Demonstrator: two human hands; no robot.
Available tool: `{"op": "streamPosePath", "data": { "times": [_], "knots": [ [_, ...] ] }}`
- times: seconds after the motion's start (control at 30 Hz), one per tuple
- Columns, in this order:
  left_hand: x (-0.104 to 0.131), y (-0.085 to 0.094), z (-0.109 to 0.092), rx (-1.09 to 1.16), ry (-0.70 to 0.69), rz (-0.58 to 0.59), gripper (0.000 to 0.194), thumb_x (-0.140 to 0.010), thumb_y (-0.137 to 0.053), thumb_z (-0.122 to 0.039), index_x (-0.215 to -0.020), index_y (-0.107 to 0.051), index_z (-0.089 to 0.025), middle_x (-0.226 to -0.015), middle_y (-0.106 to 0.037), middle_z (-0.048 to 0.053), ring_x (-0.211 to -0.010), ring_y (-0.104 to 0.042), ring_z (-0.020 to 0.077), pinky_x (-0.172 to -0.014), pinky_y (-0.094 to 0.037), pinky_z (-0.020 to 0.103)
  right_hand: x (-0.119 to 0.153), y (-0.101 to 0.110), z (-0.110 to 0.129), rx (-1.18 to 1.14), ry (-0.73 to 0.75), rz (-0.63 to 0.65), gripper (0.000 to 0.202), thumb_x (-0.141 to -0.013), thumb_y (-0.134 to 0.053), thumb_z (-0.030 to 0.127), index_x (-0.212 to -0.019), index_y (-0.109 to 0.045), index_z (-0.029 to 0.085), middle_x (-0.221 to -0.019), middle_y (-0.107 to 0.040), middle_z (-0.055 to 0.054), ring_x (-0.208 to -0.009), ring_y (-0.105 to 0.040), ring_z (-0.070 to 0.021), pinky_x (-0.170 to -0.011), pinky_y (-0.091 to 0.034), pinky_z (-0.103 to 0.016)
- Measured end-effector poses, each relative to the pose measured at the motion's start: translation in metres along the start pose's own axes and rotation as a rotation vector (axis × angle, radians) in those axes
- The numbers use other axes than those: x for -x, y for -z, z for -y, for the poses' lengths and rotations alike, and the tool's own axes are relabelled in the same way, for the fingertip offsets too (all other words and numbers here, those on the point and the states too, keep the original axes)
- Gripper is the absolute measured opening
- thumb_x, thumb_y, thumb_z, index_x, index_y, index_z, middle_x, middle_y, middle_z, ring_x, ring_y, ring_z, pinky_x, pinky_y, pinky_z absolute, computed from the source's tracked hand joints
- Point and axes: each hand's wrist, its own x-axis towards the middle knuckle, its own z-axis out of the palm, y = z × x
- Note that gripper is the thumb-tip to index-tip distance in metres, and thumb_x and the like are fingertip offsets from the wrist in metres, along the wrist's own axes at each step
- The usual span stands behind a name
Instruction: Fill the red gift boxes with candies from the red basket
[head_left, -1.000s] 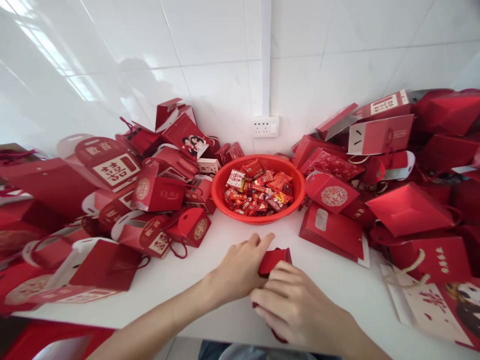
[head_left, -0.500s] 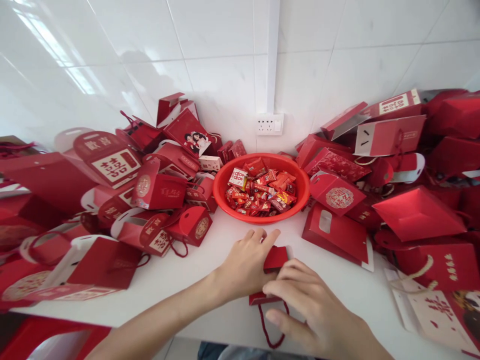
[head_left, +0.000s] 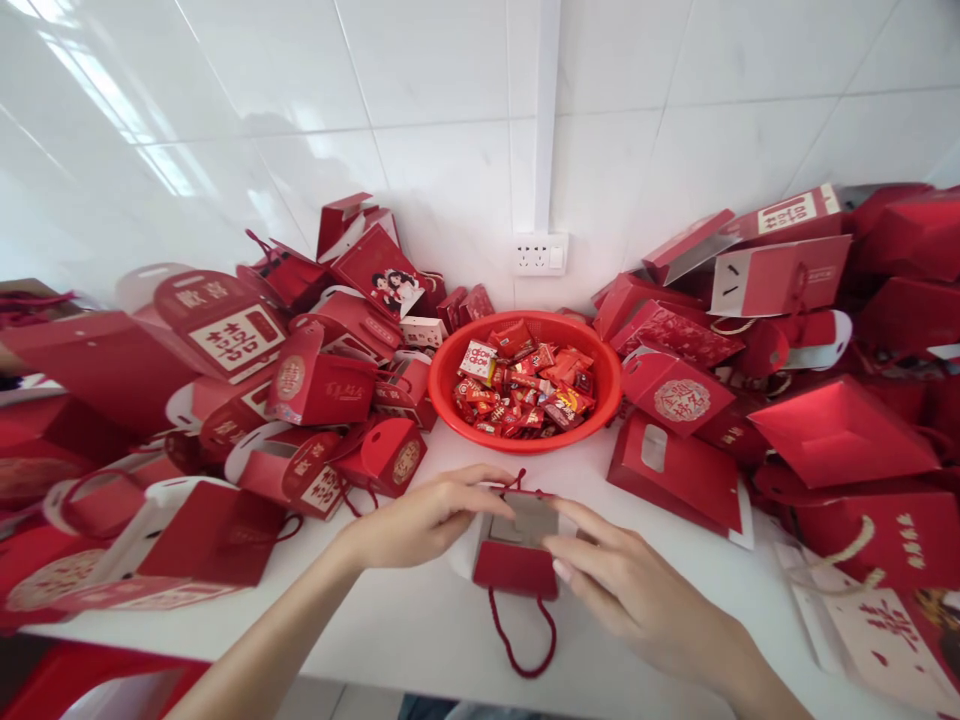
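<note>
A small red box (head_left: pixel 516 568) with a greyish inner face lies on the white table in front of me, its dark red cord loop hanging toward the table's front edge. My left hand (head_left: pixel 442 510) reaches over the box's left side, fingers stretched onto the grey part. On the right side, my right hand (head_left: pixel 615 570) touches the box with fingers apart. Neither hand is wrapped round it. Behind the box stands a red basket (head_left: pixel 525 440) of wrapped sweets (head_left: pixel 525 390), with a small white-and-red box (head_left: pixel 478 357) among them.
Red gift boxes (head_left: pixel 322 385) are piled on the left, and more boxes (head_left: pixel 686 400) are heaped on the right. A white tiled wall with a socket (head_left: pixel 540 254) rises behind the basket. A red stool (head_left: pixel 97 680) shows below the table's left front.
Both hands have moved apart, the left one leftward. The box now shows its grey inner face, with a cord end at its far edge, and its near cord loop lies differently.
</note>
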Motion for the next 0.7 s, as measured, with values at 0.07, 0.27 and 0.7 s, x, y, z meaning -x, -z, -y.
{"op": "streamPosePath", "data": {
  "times": [0.07, 0.27, 0.7],
  "knots": [
    [0.003, -0.006, 0.004, -0.008, 0.031, -0.032, 0.047, -0.099, -0.043, -0.009, -0.136, -0.067, -0.025, -0.143, -0.064, 0.012, -0.131, -0.063, 0.0238, -0.112, -0.049, 0.042, -0.002, -0.003, -0.002, -0.035, -0.047, 0.058, 0.041, -0.104, -0.047, 0.015, -0.137, -0.069, 0.026, -0.154, -0.056, -0.015, -0.101, -0.076, -0.0208, -0.091, -0.062, -0.035],
    [0.011, -0.021, 0.012, -0.008, 0.178, -0.128, 0.060, -0.093, -0.071, -0.044, -0.149, -0.057, -0.026, -0.154, -0.054, 0.015, -0.145, -0.049, 0.0339, -0.120, -0.042, 0.052, -0.008, -0.010, -0.002, -0.043, -0.251, 0.190, 0.076, -0.093, -0.071, 0.051, -0.160, -0.044, 0.028, -0.169, -0.035, -0.014, -0.142, -0.055, -0.0343, -0.111, -0.052, -0.049],
    [0.017, -0.032, 0.042, 0.198, 0.201, 0.086, 0.136, -0.056, -0.095, -0.055, -0.167, -0.020, -0.029, -0.170, -0.025, 0.017, -0.155, -0.029, 0.0417, -0.127, -0.024, 0.058, 0.000, -0.029, 0.001, 0.012, -0.331, 0.217, 0.110, -0.080, -0.086, 0.038, -0.168, -0.021, 0.028, -0.174, -0.015, -0.019, -0.146, -0.050, -0.0386, -0.111, -0.052, -0.049]
  ]
}}
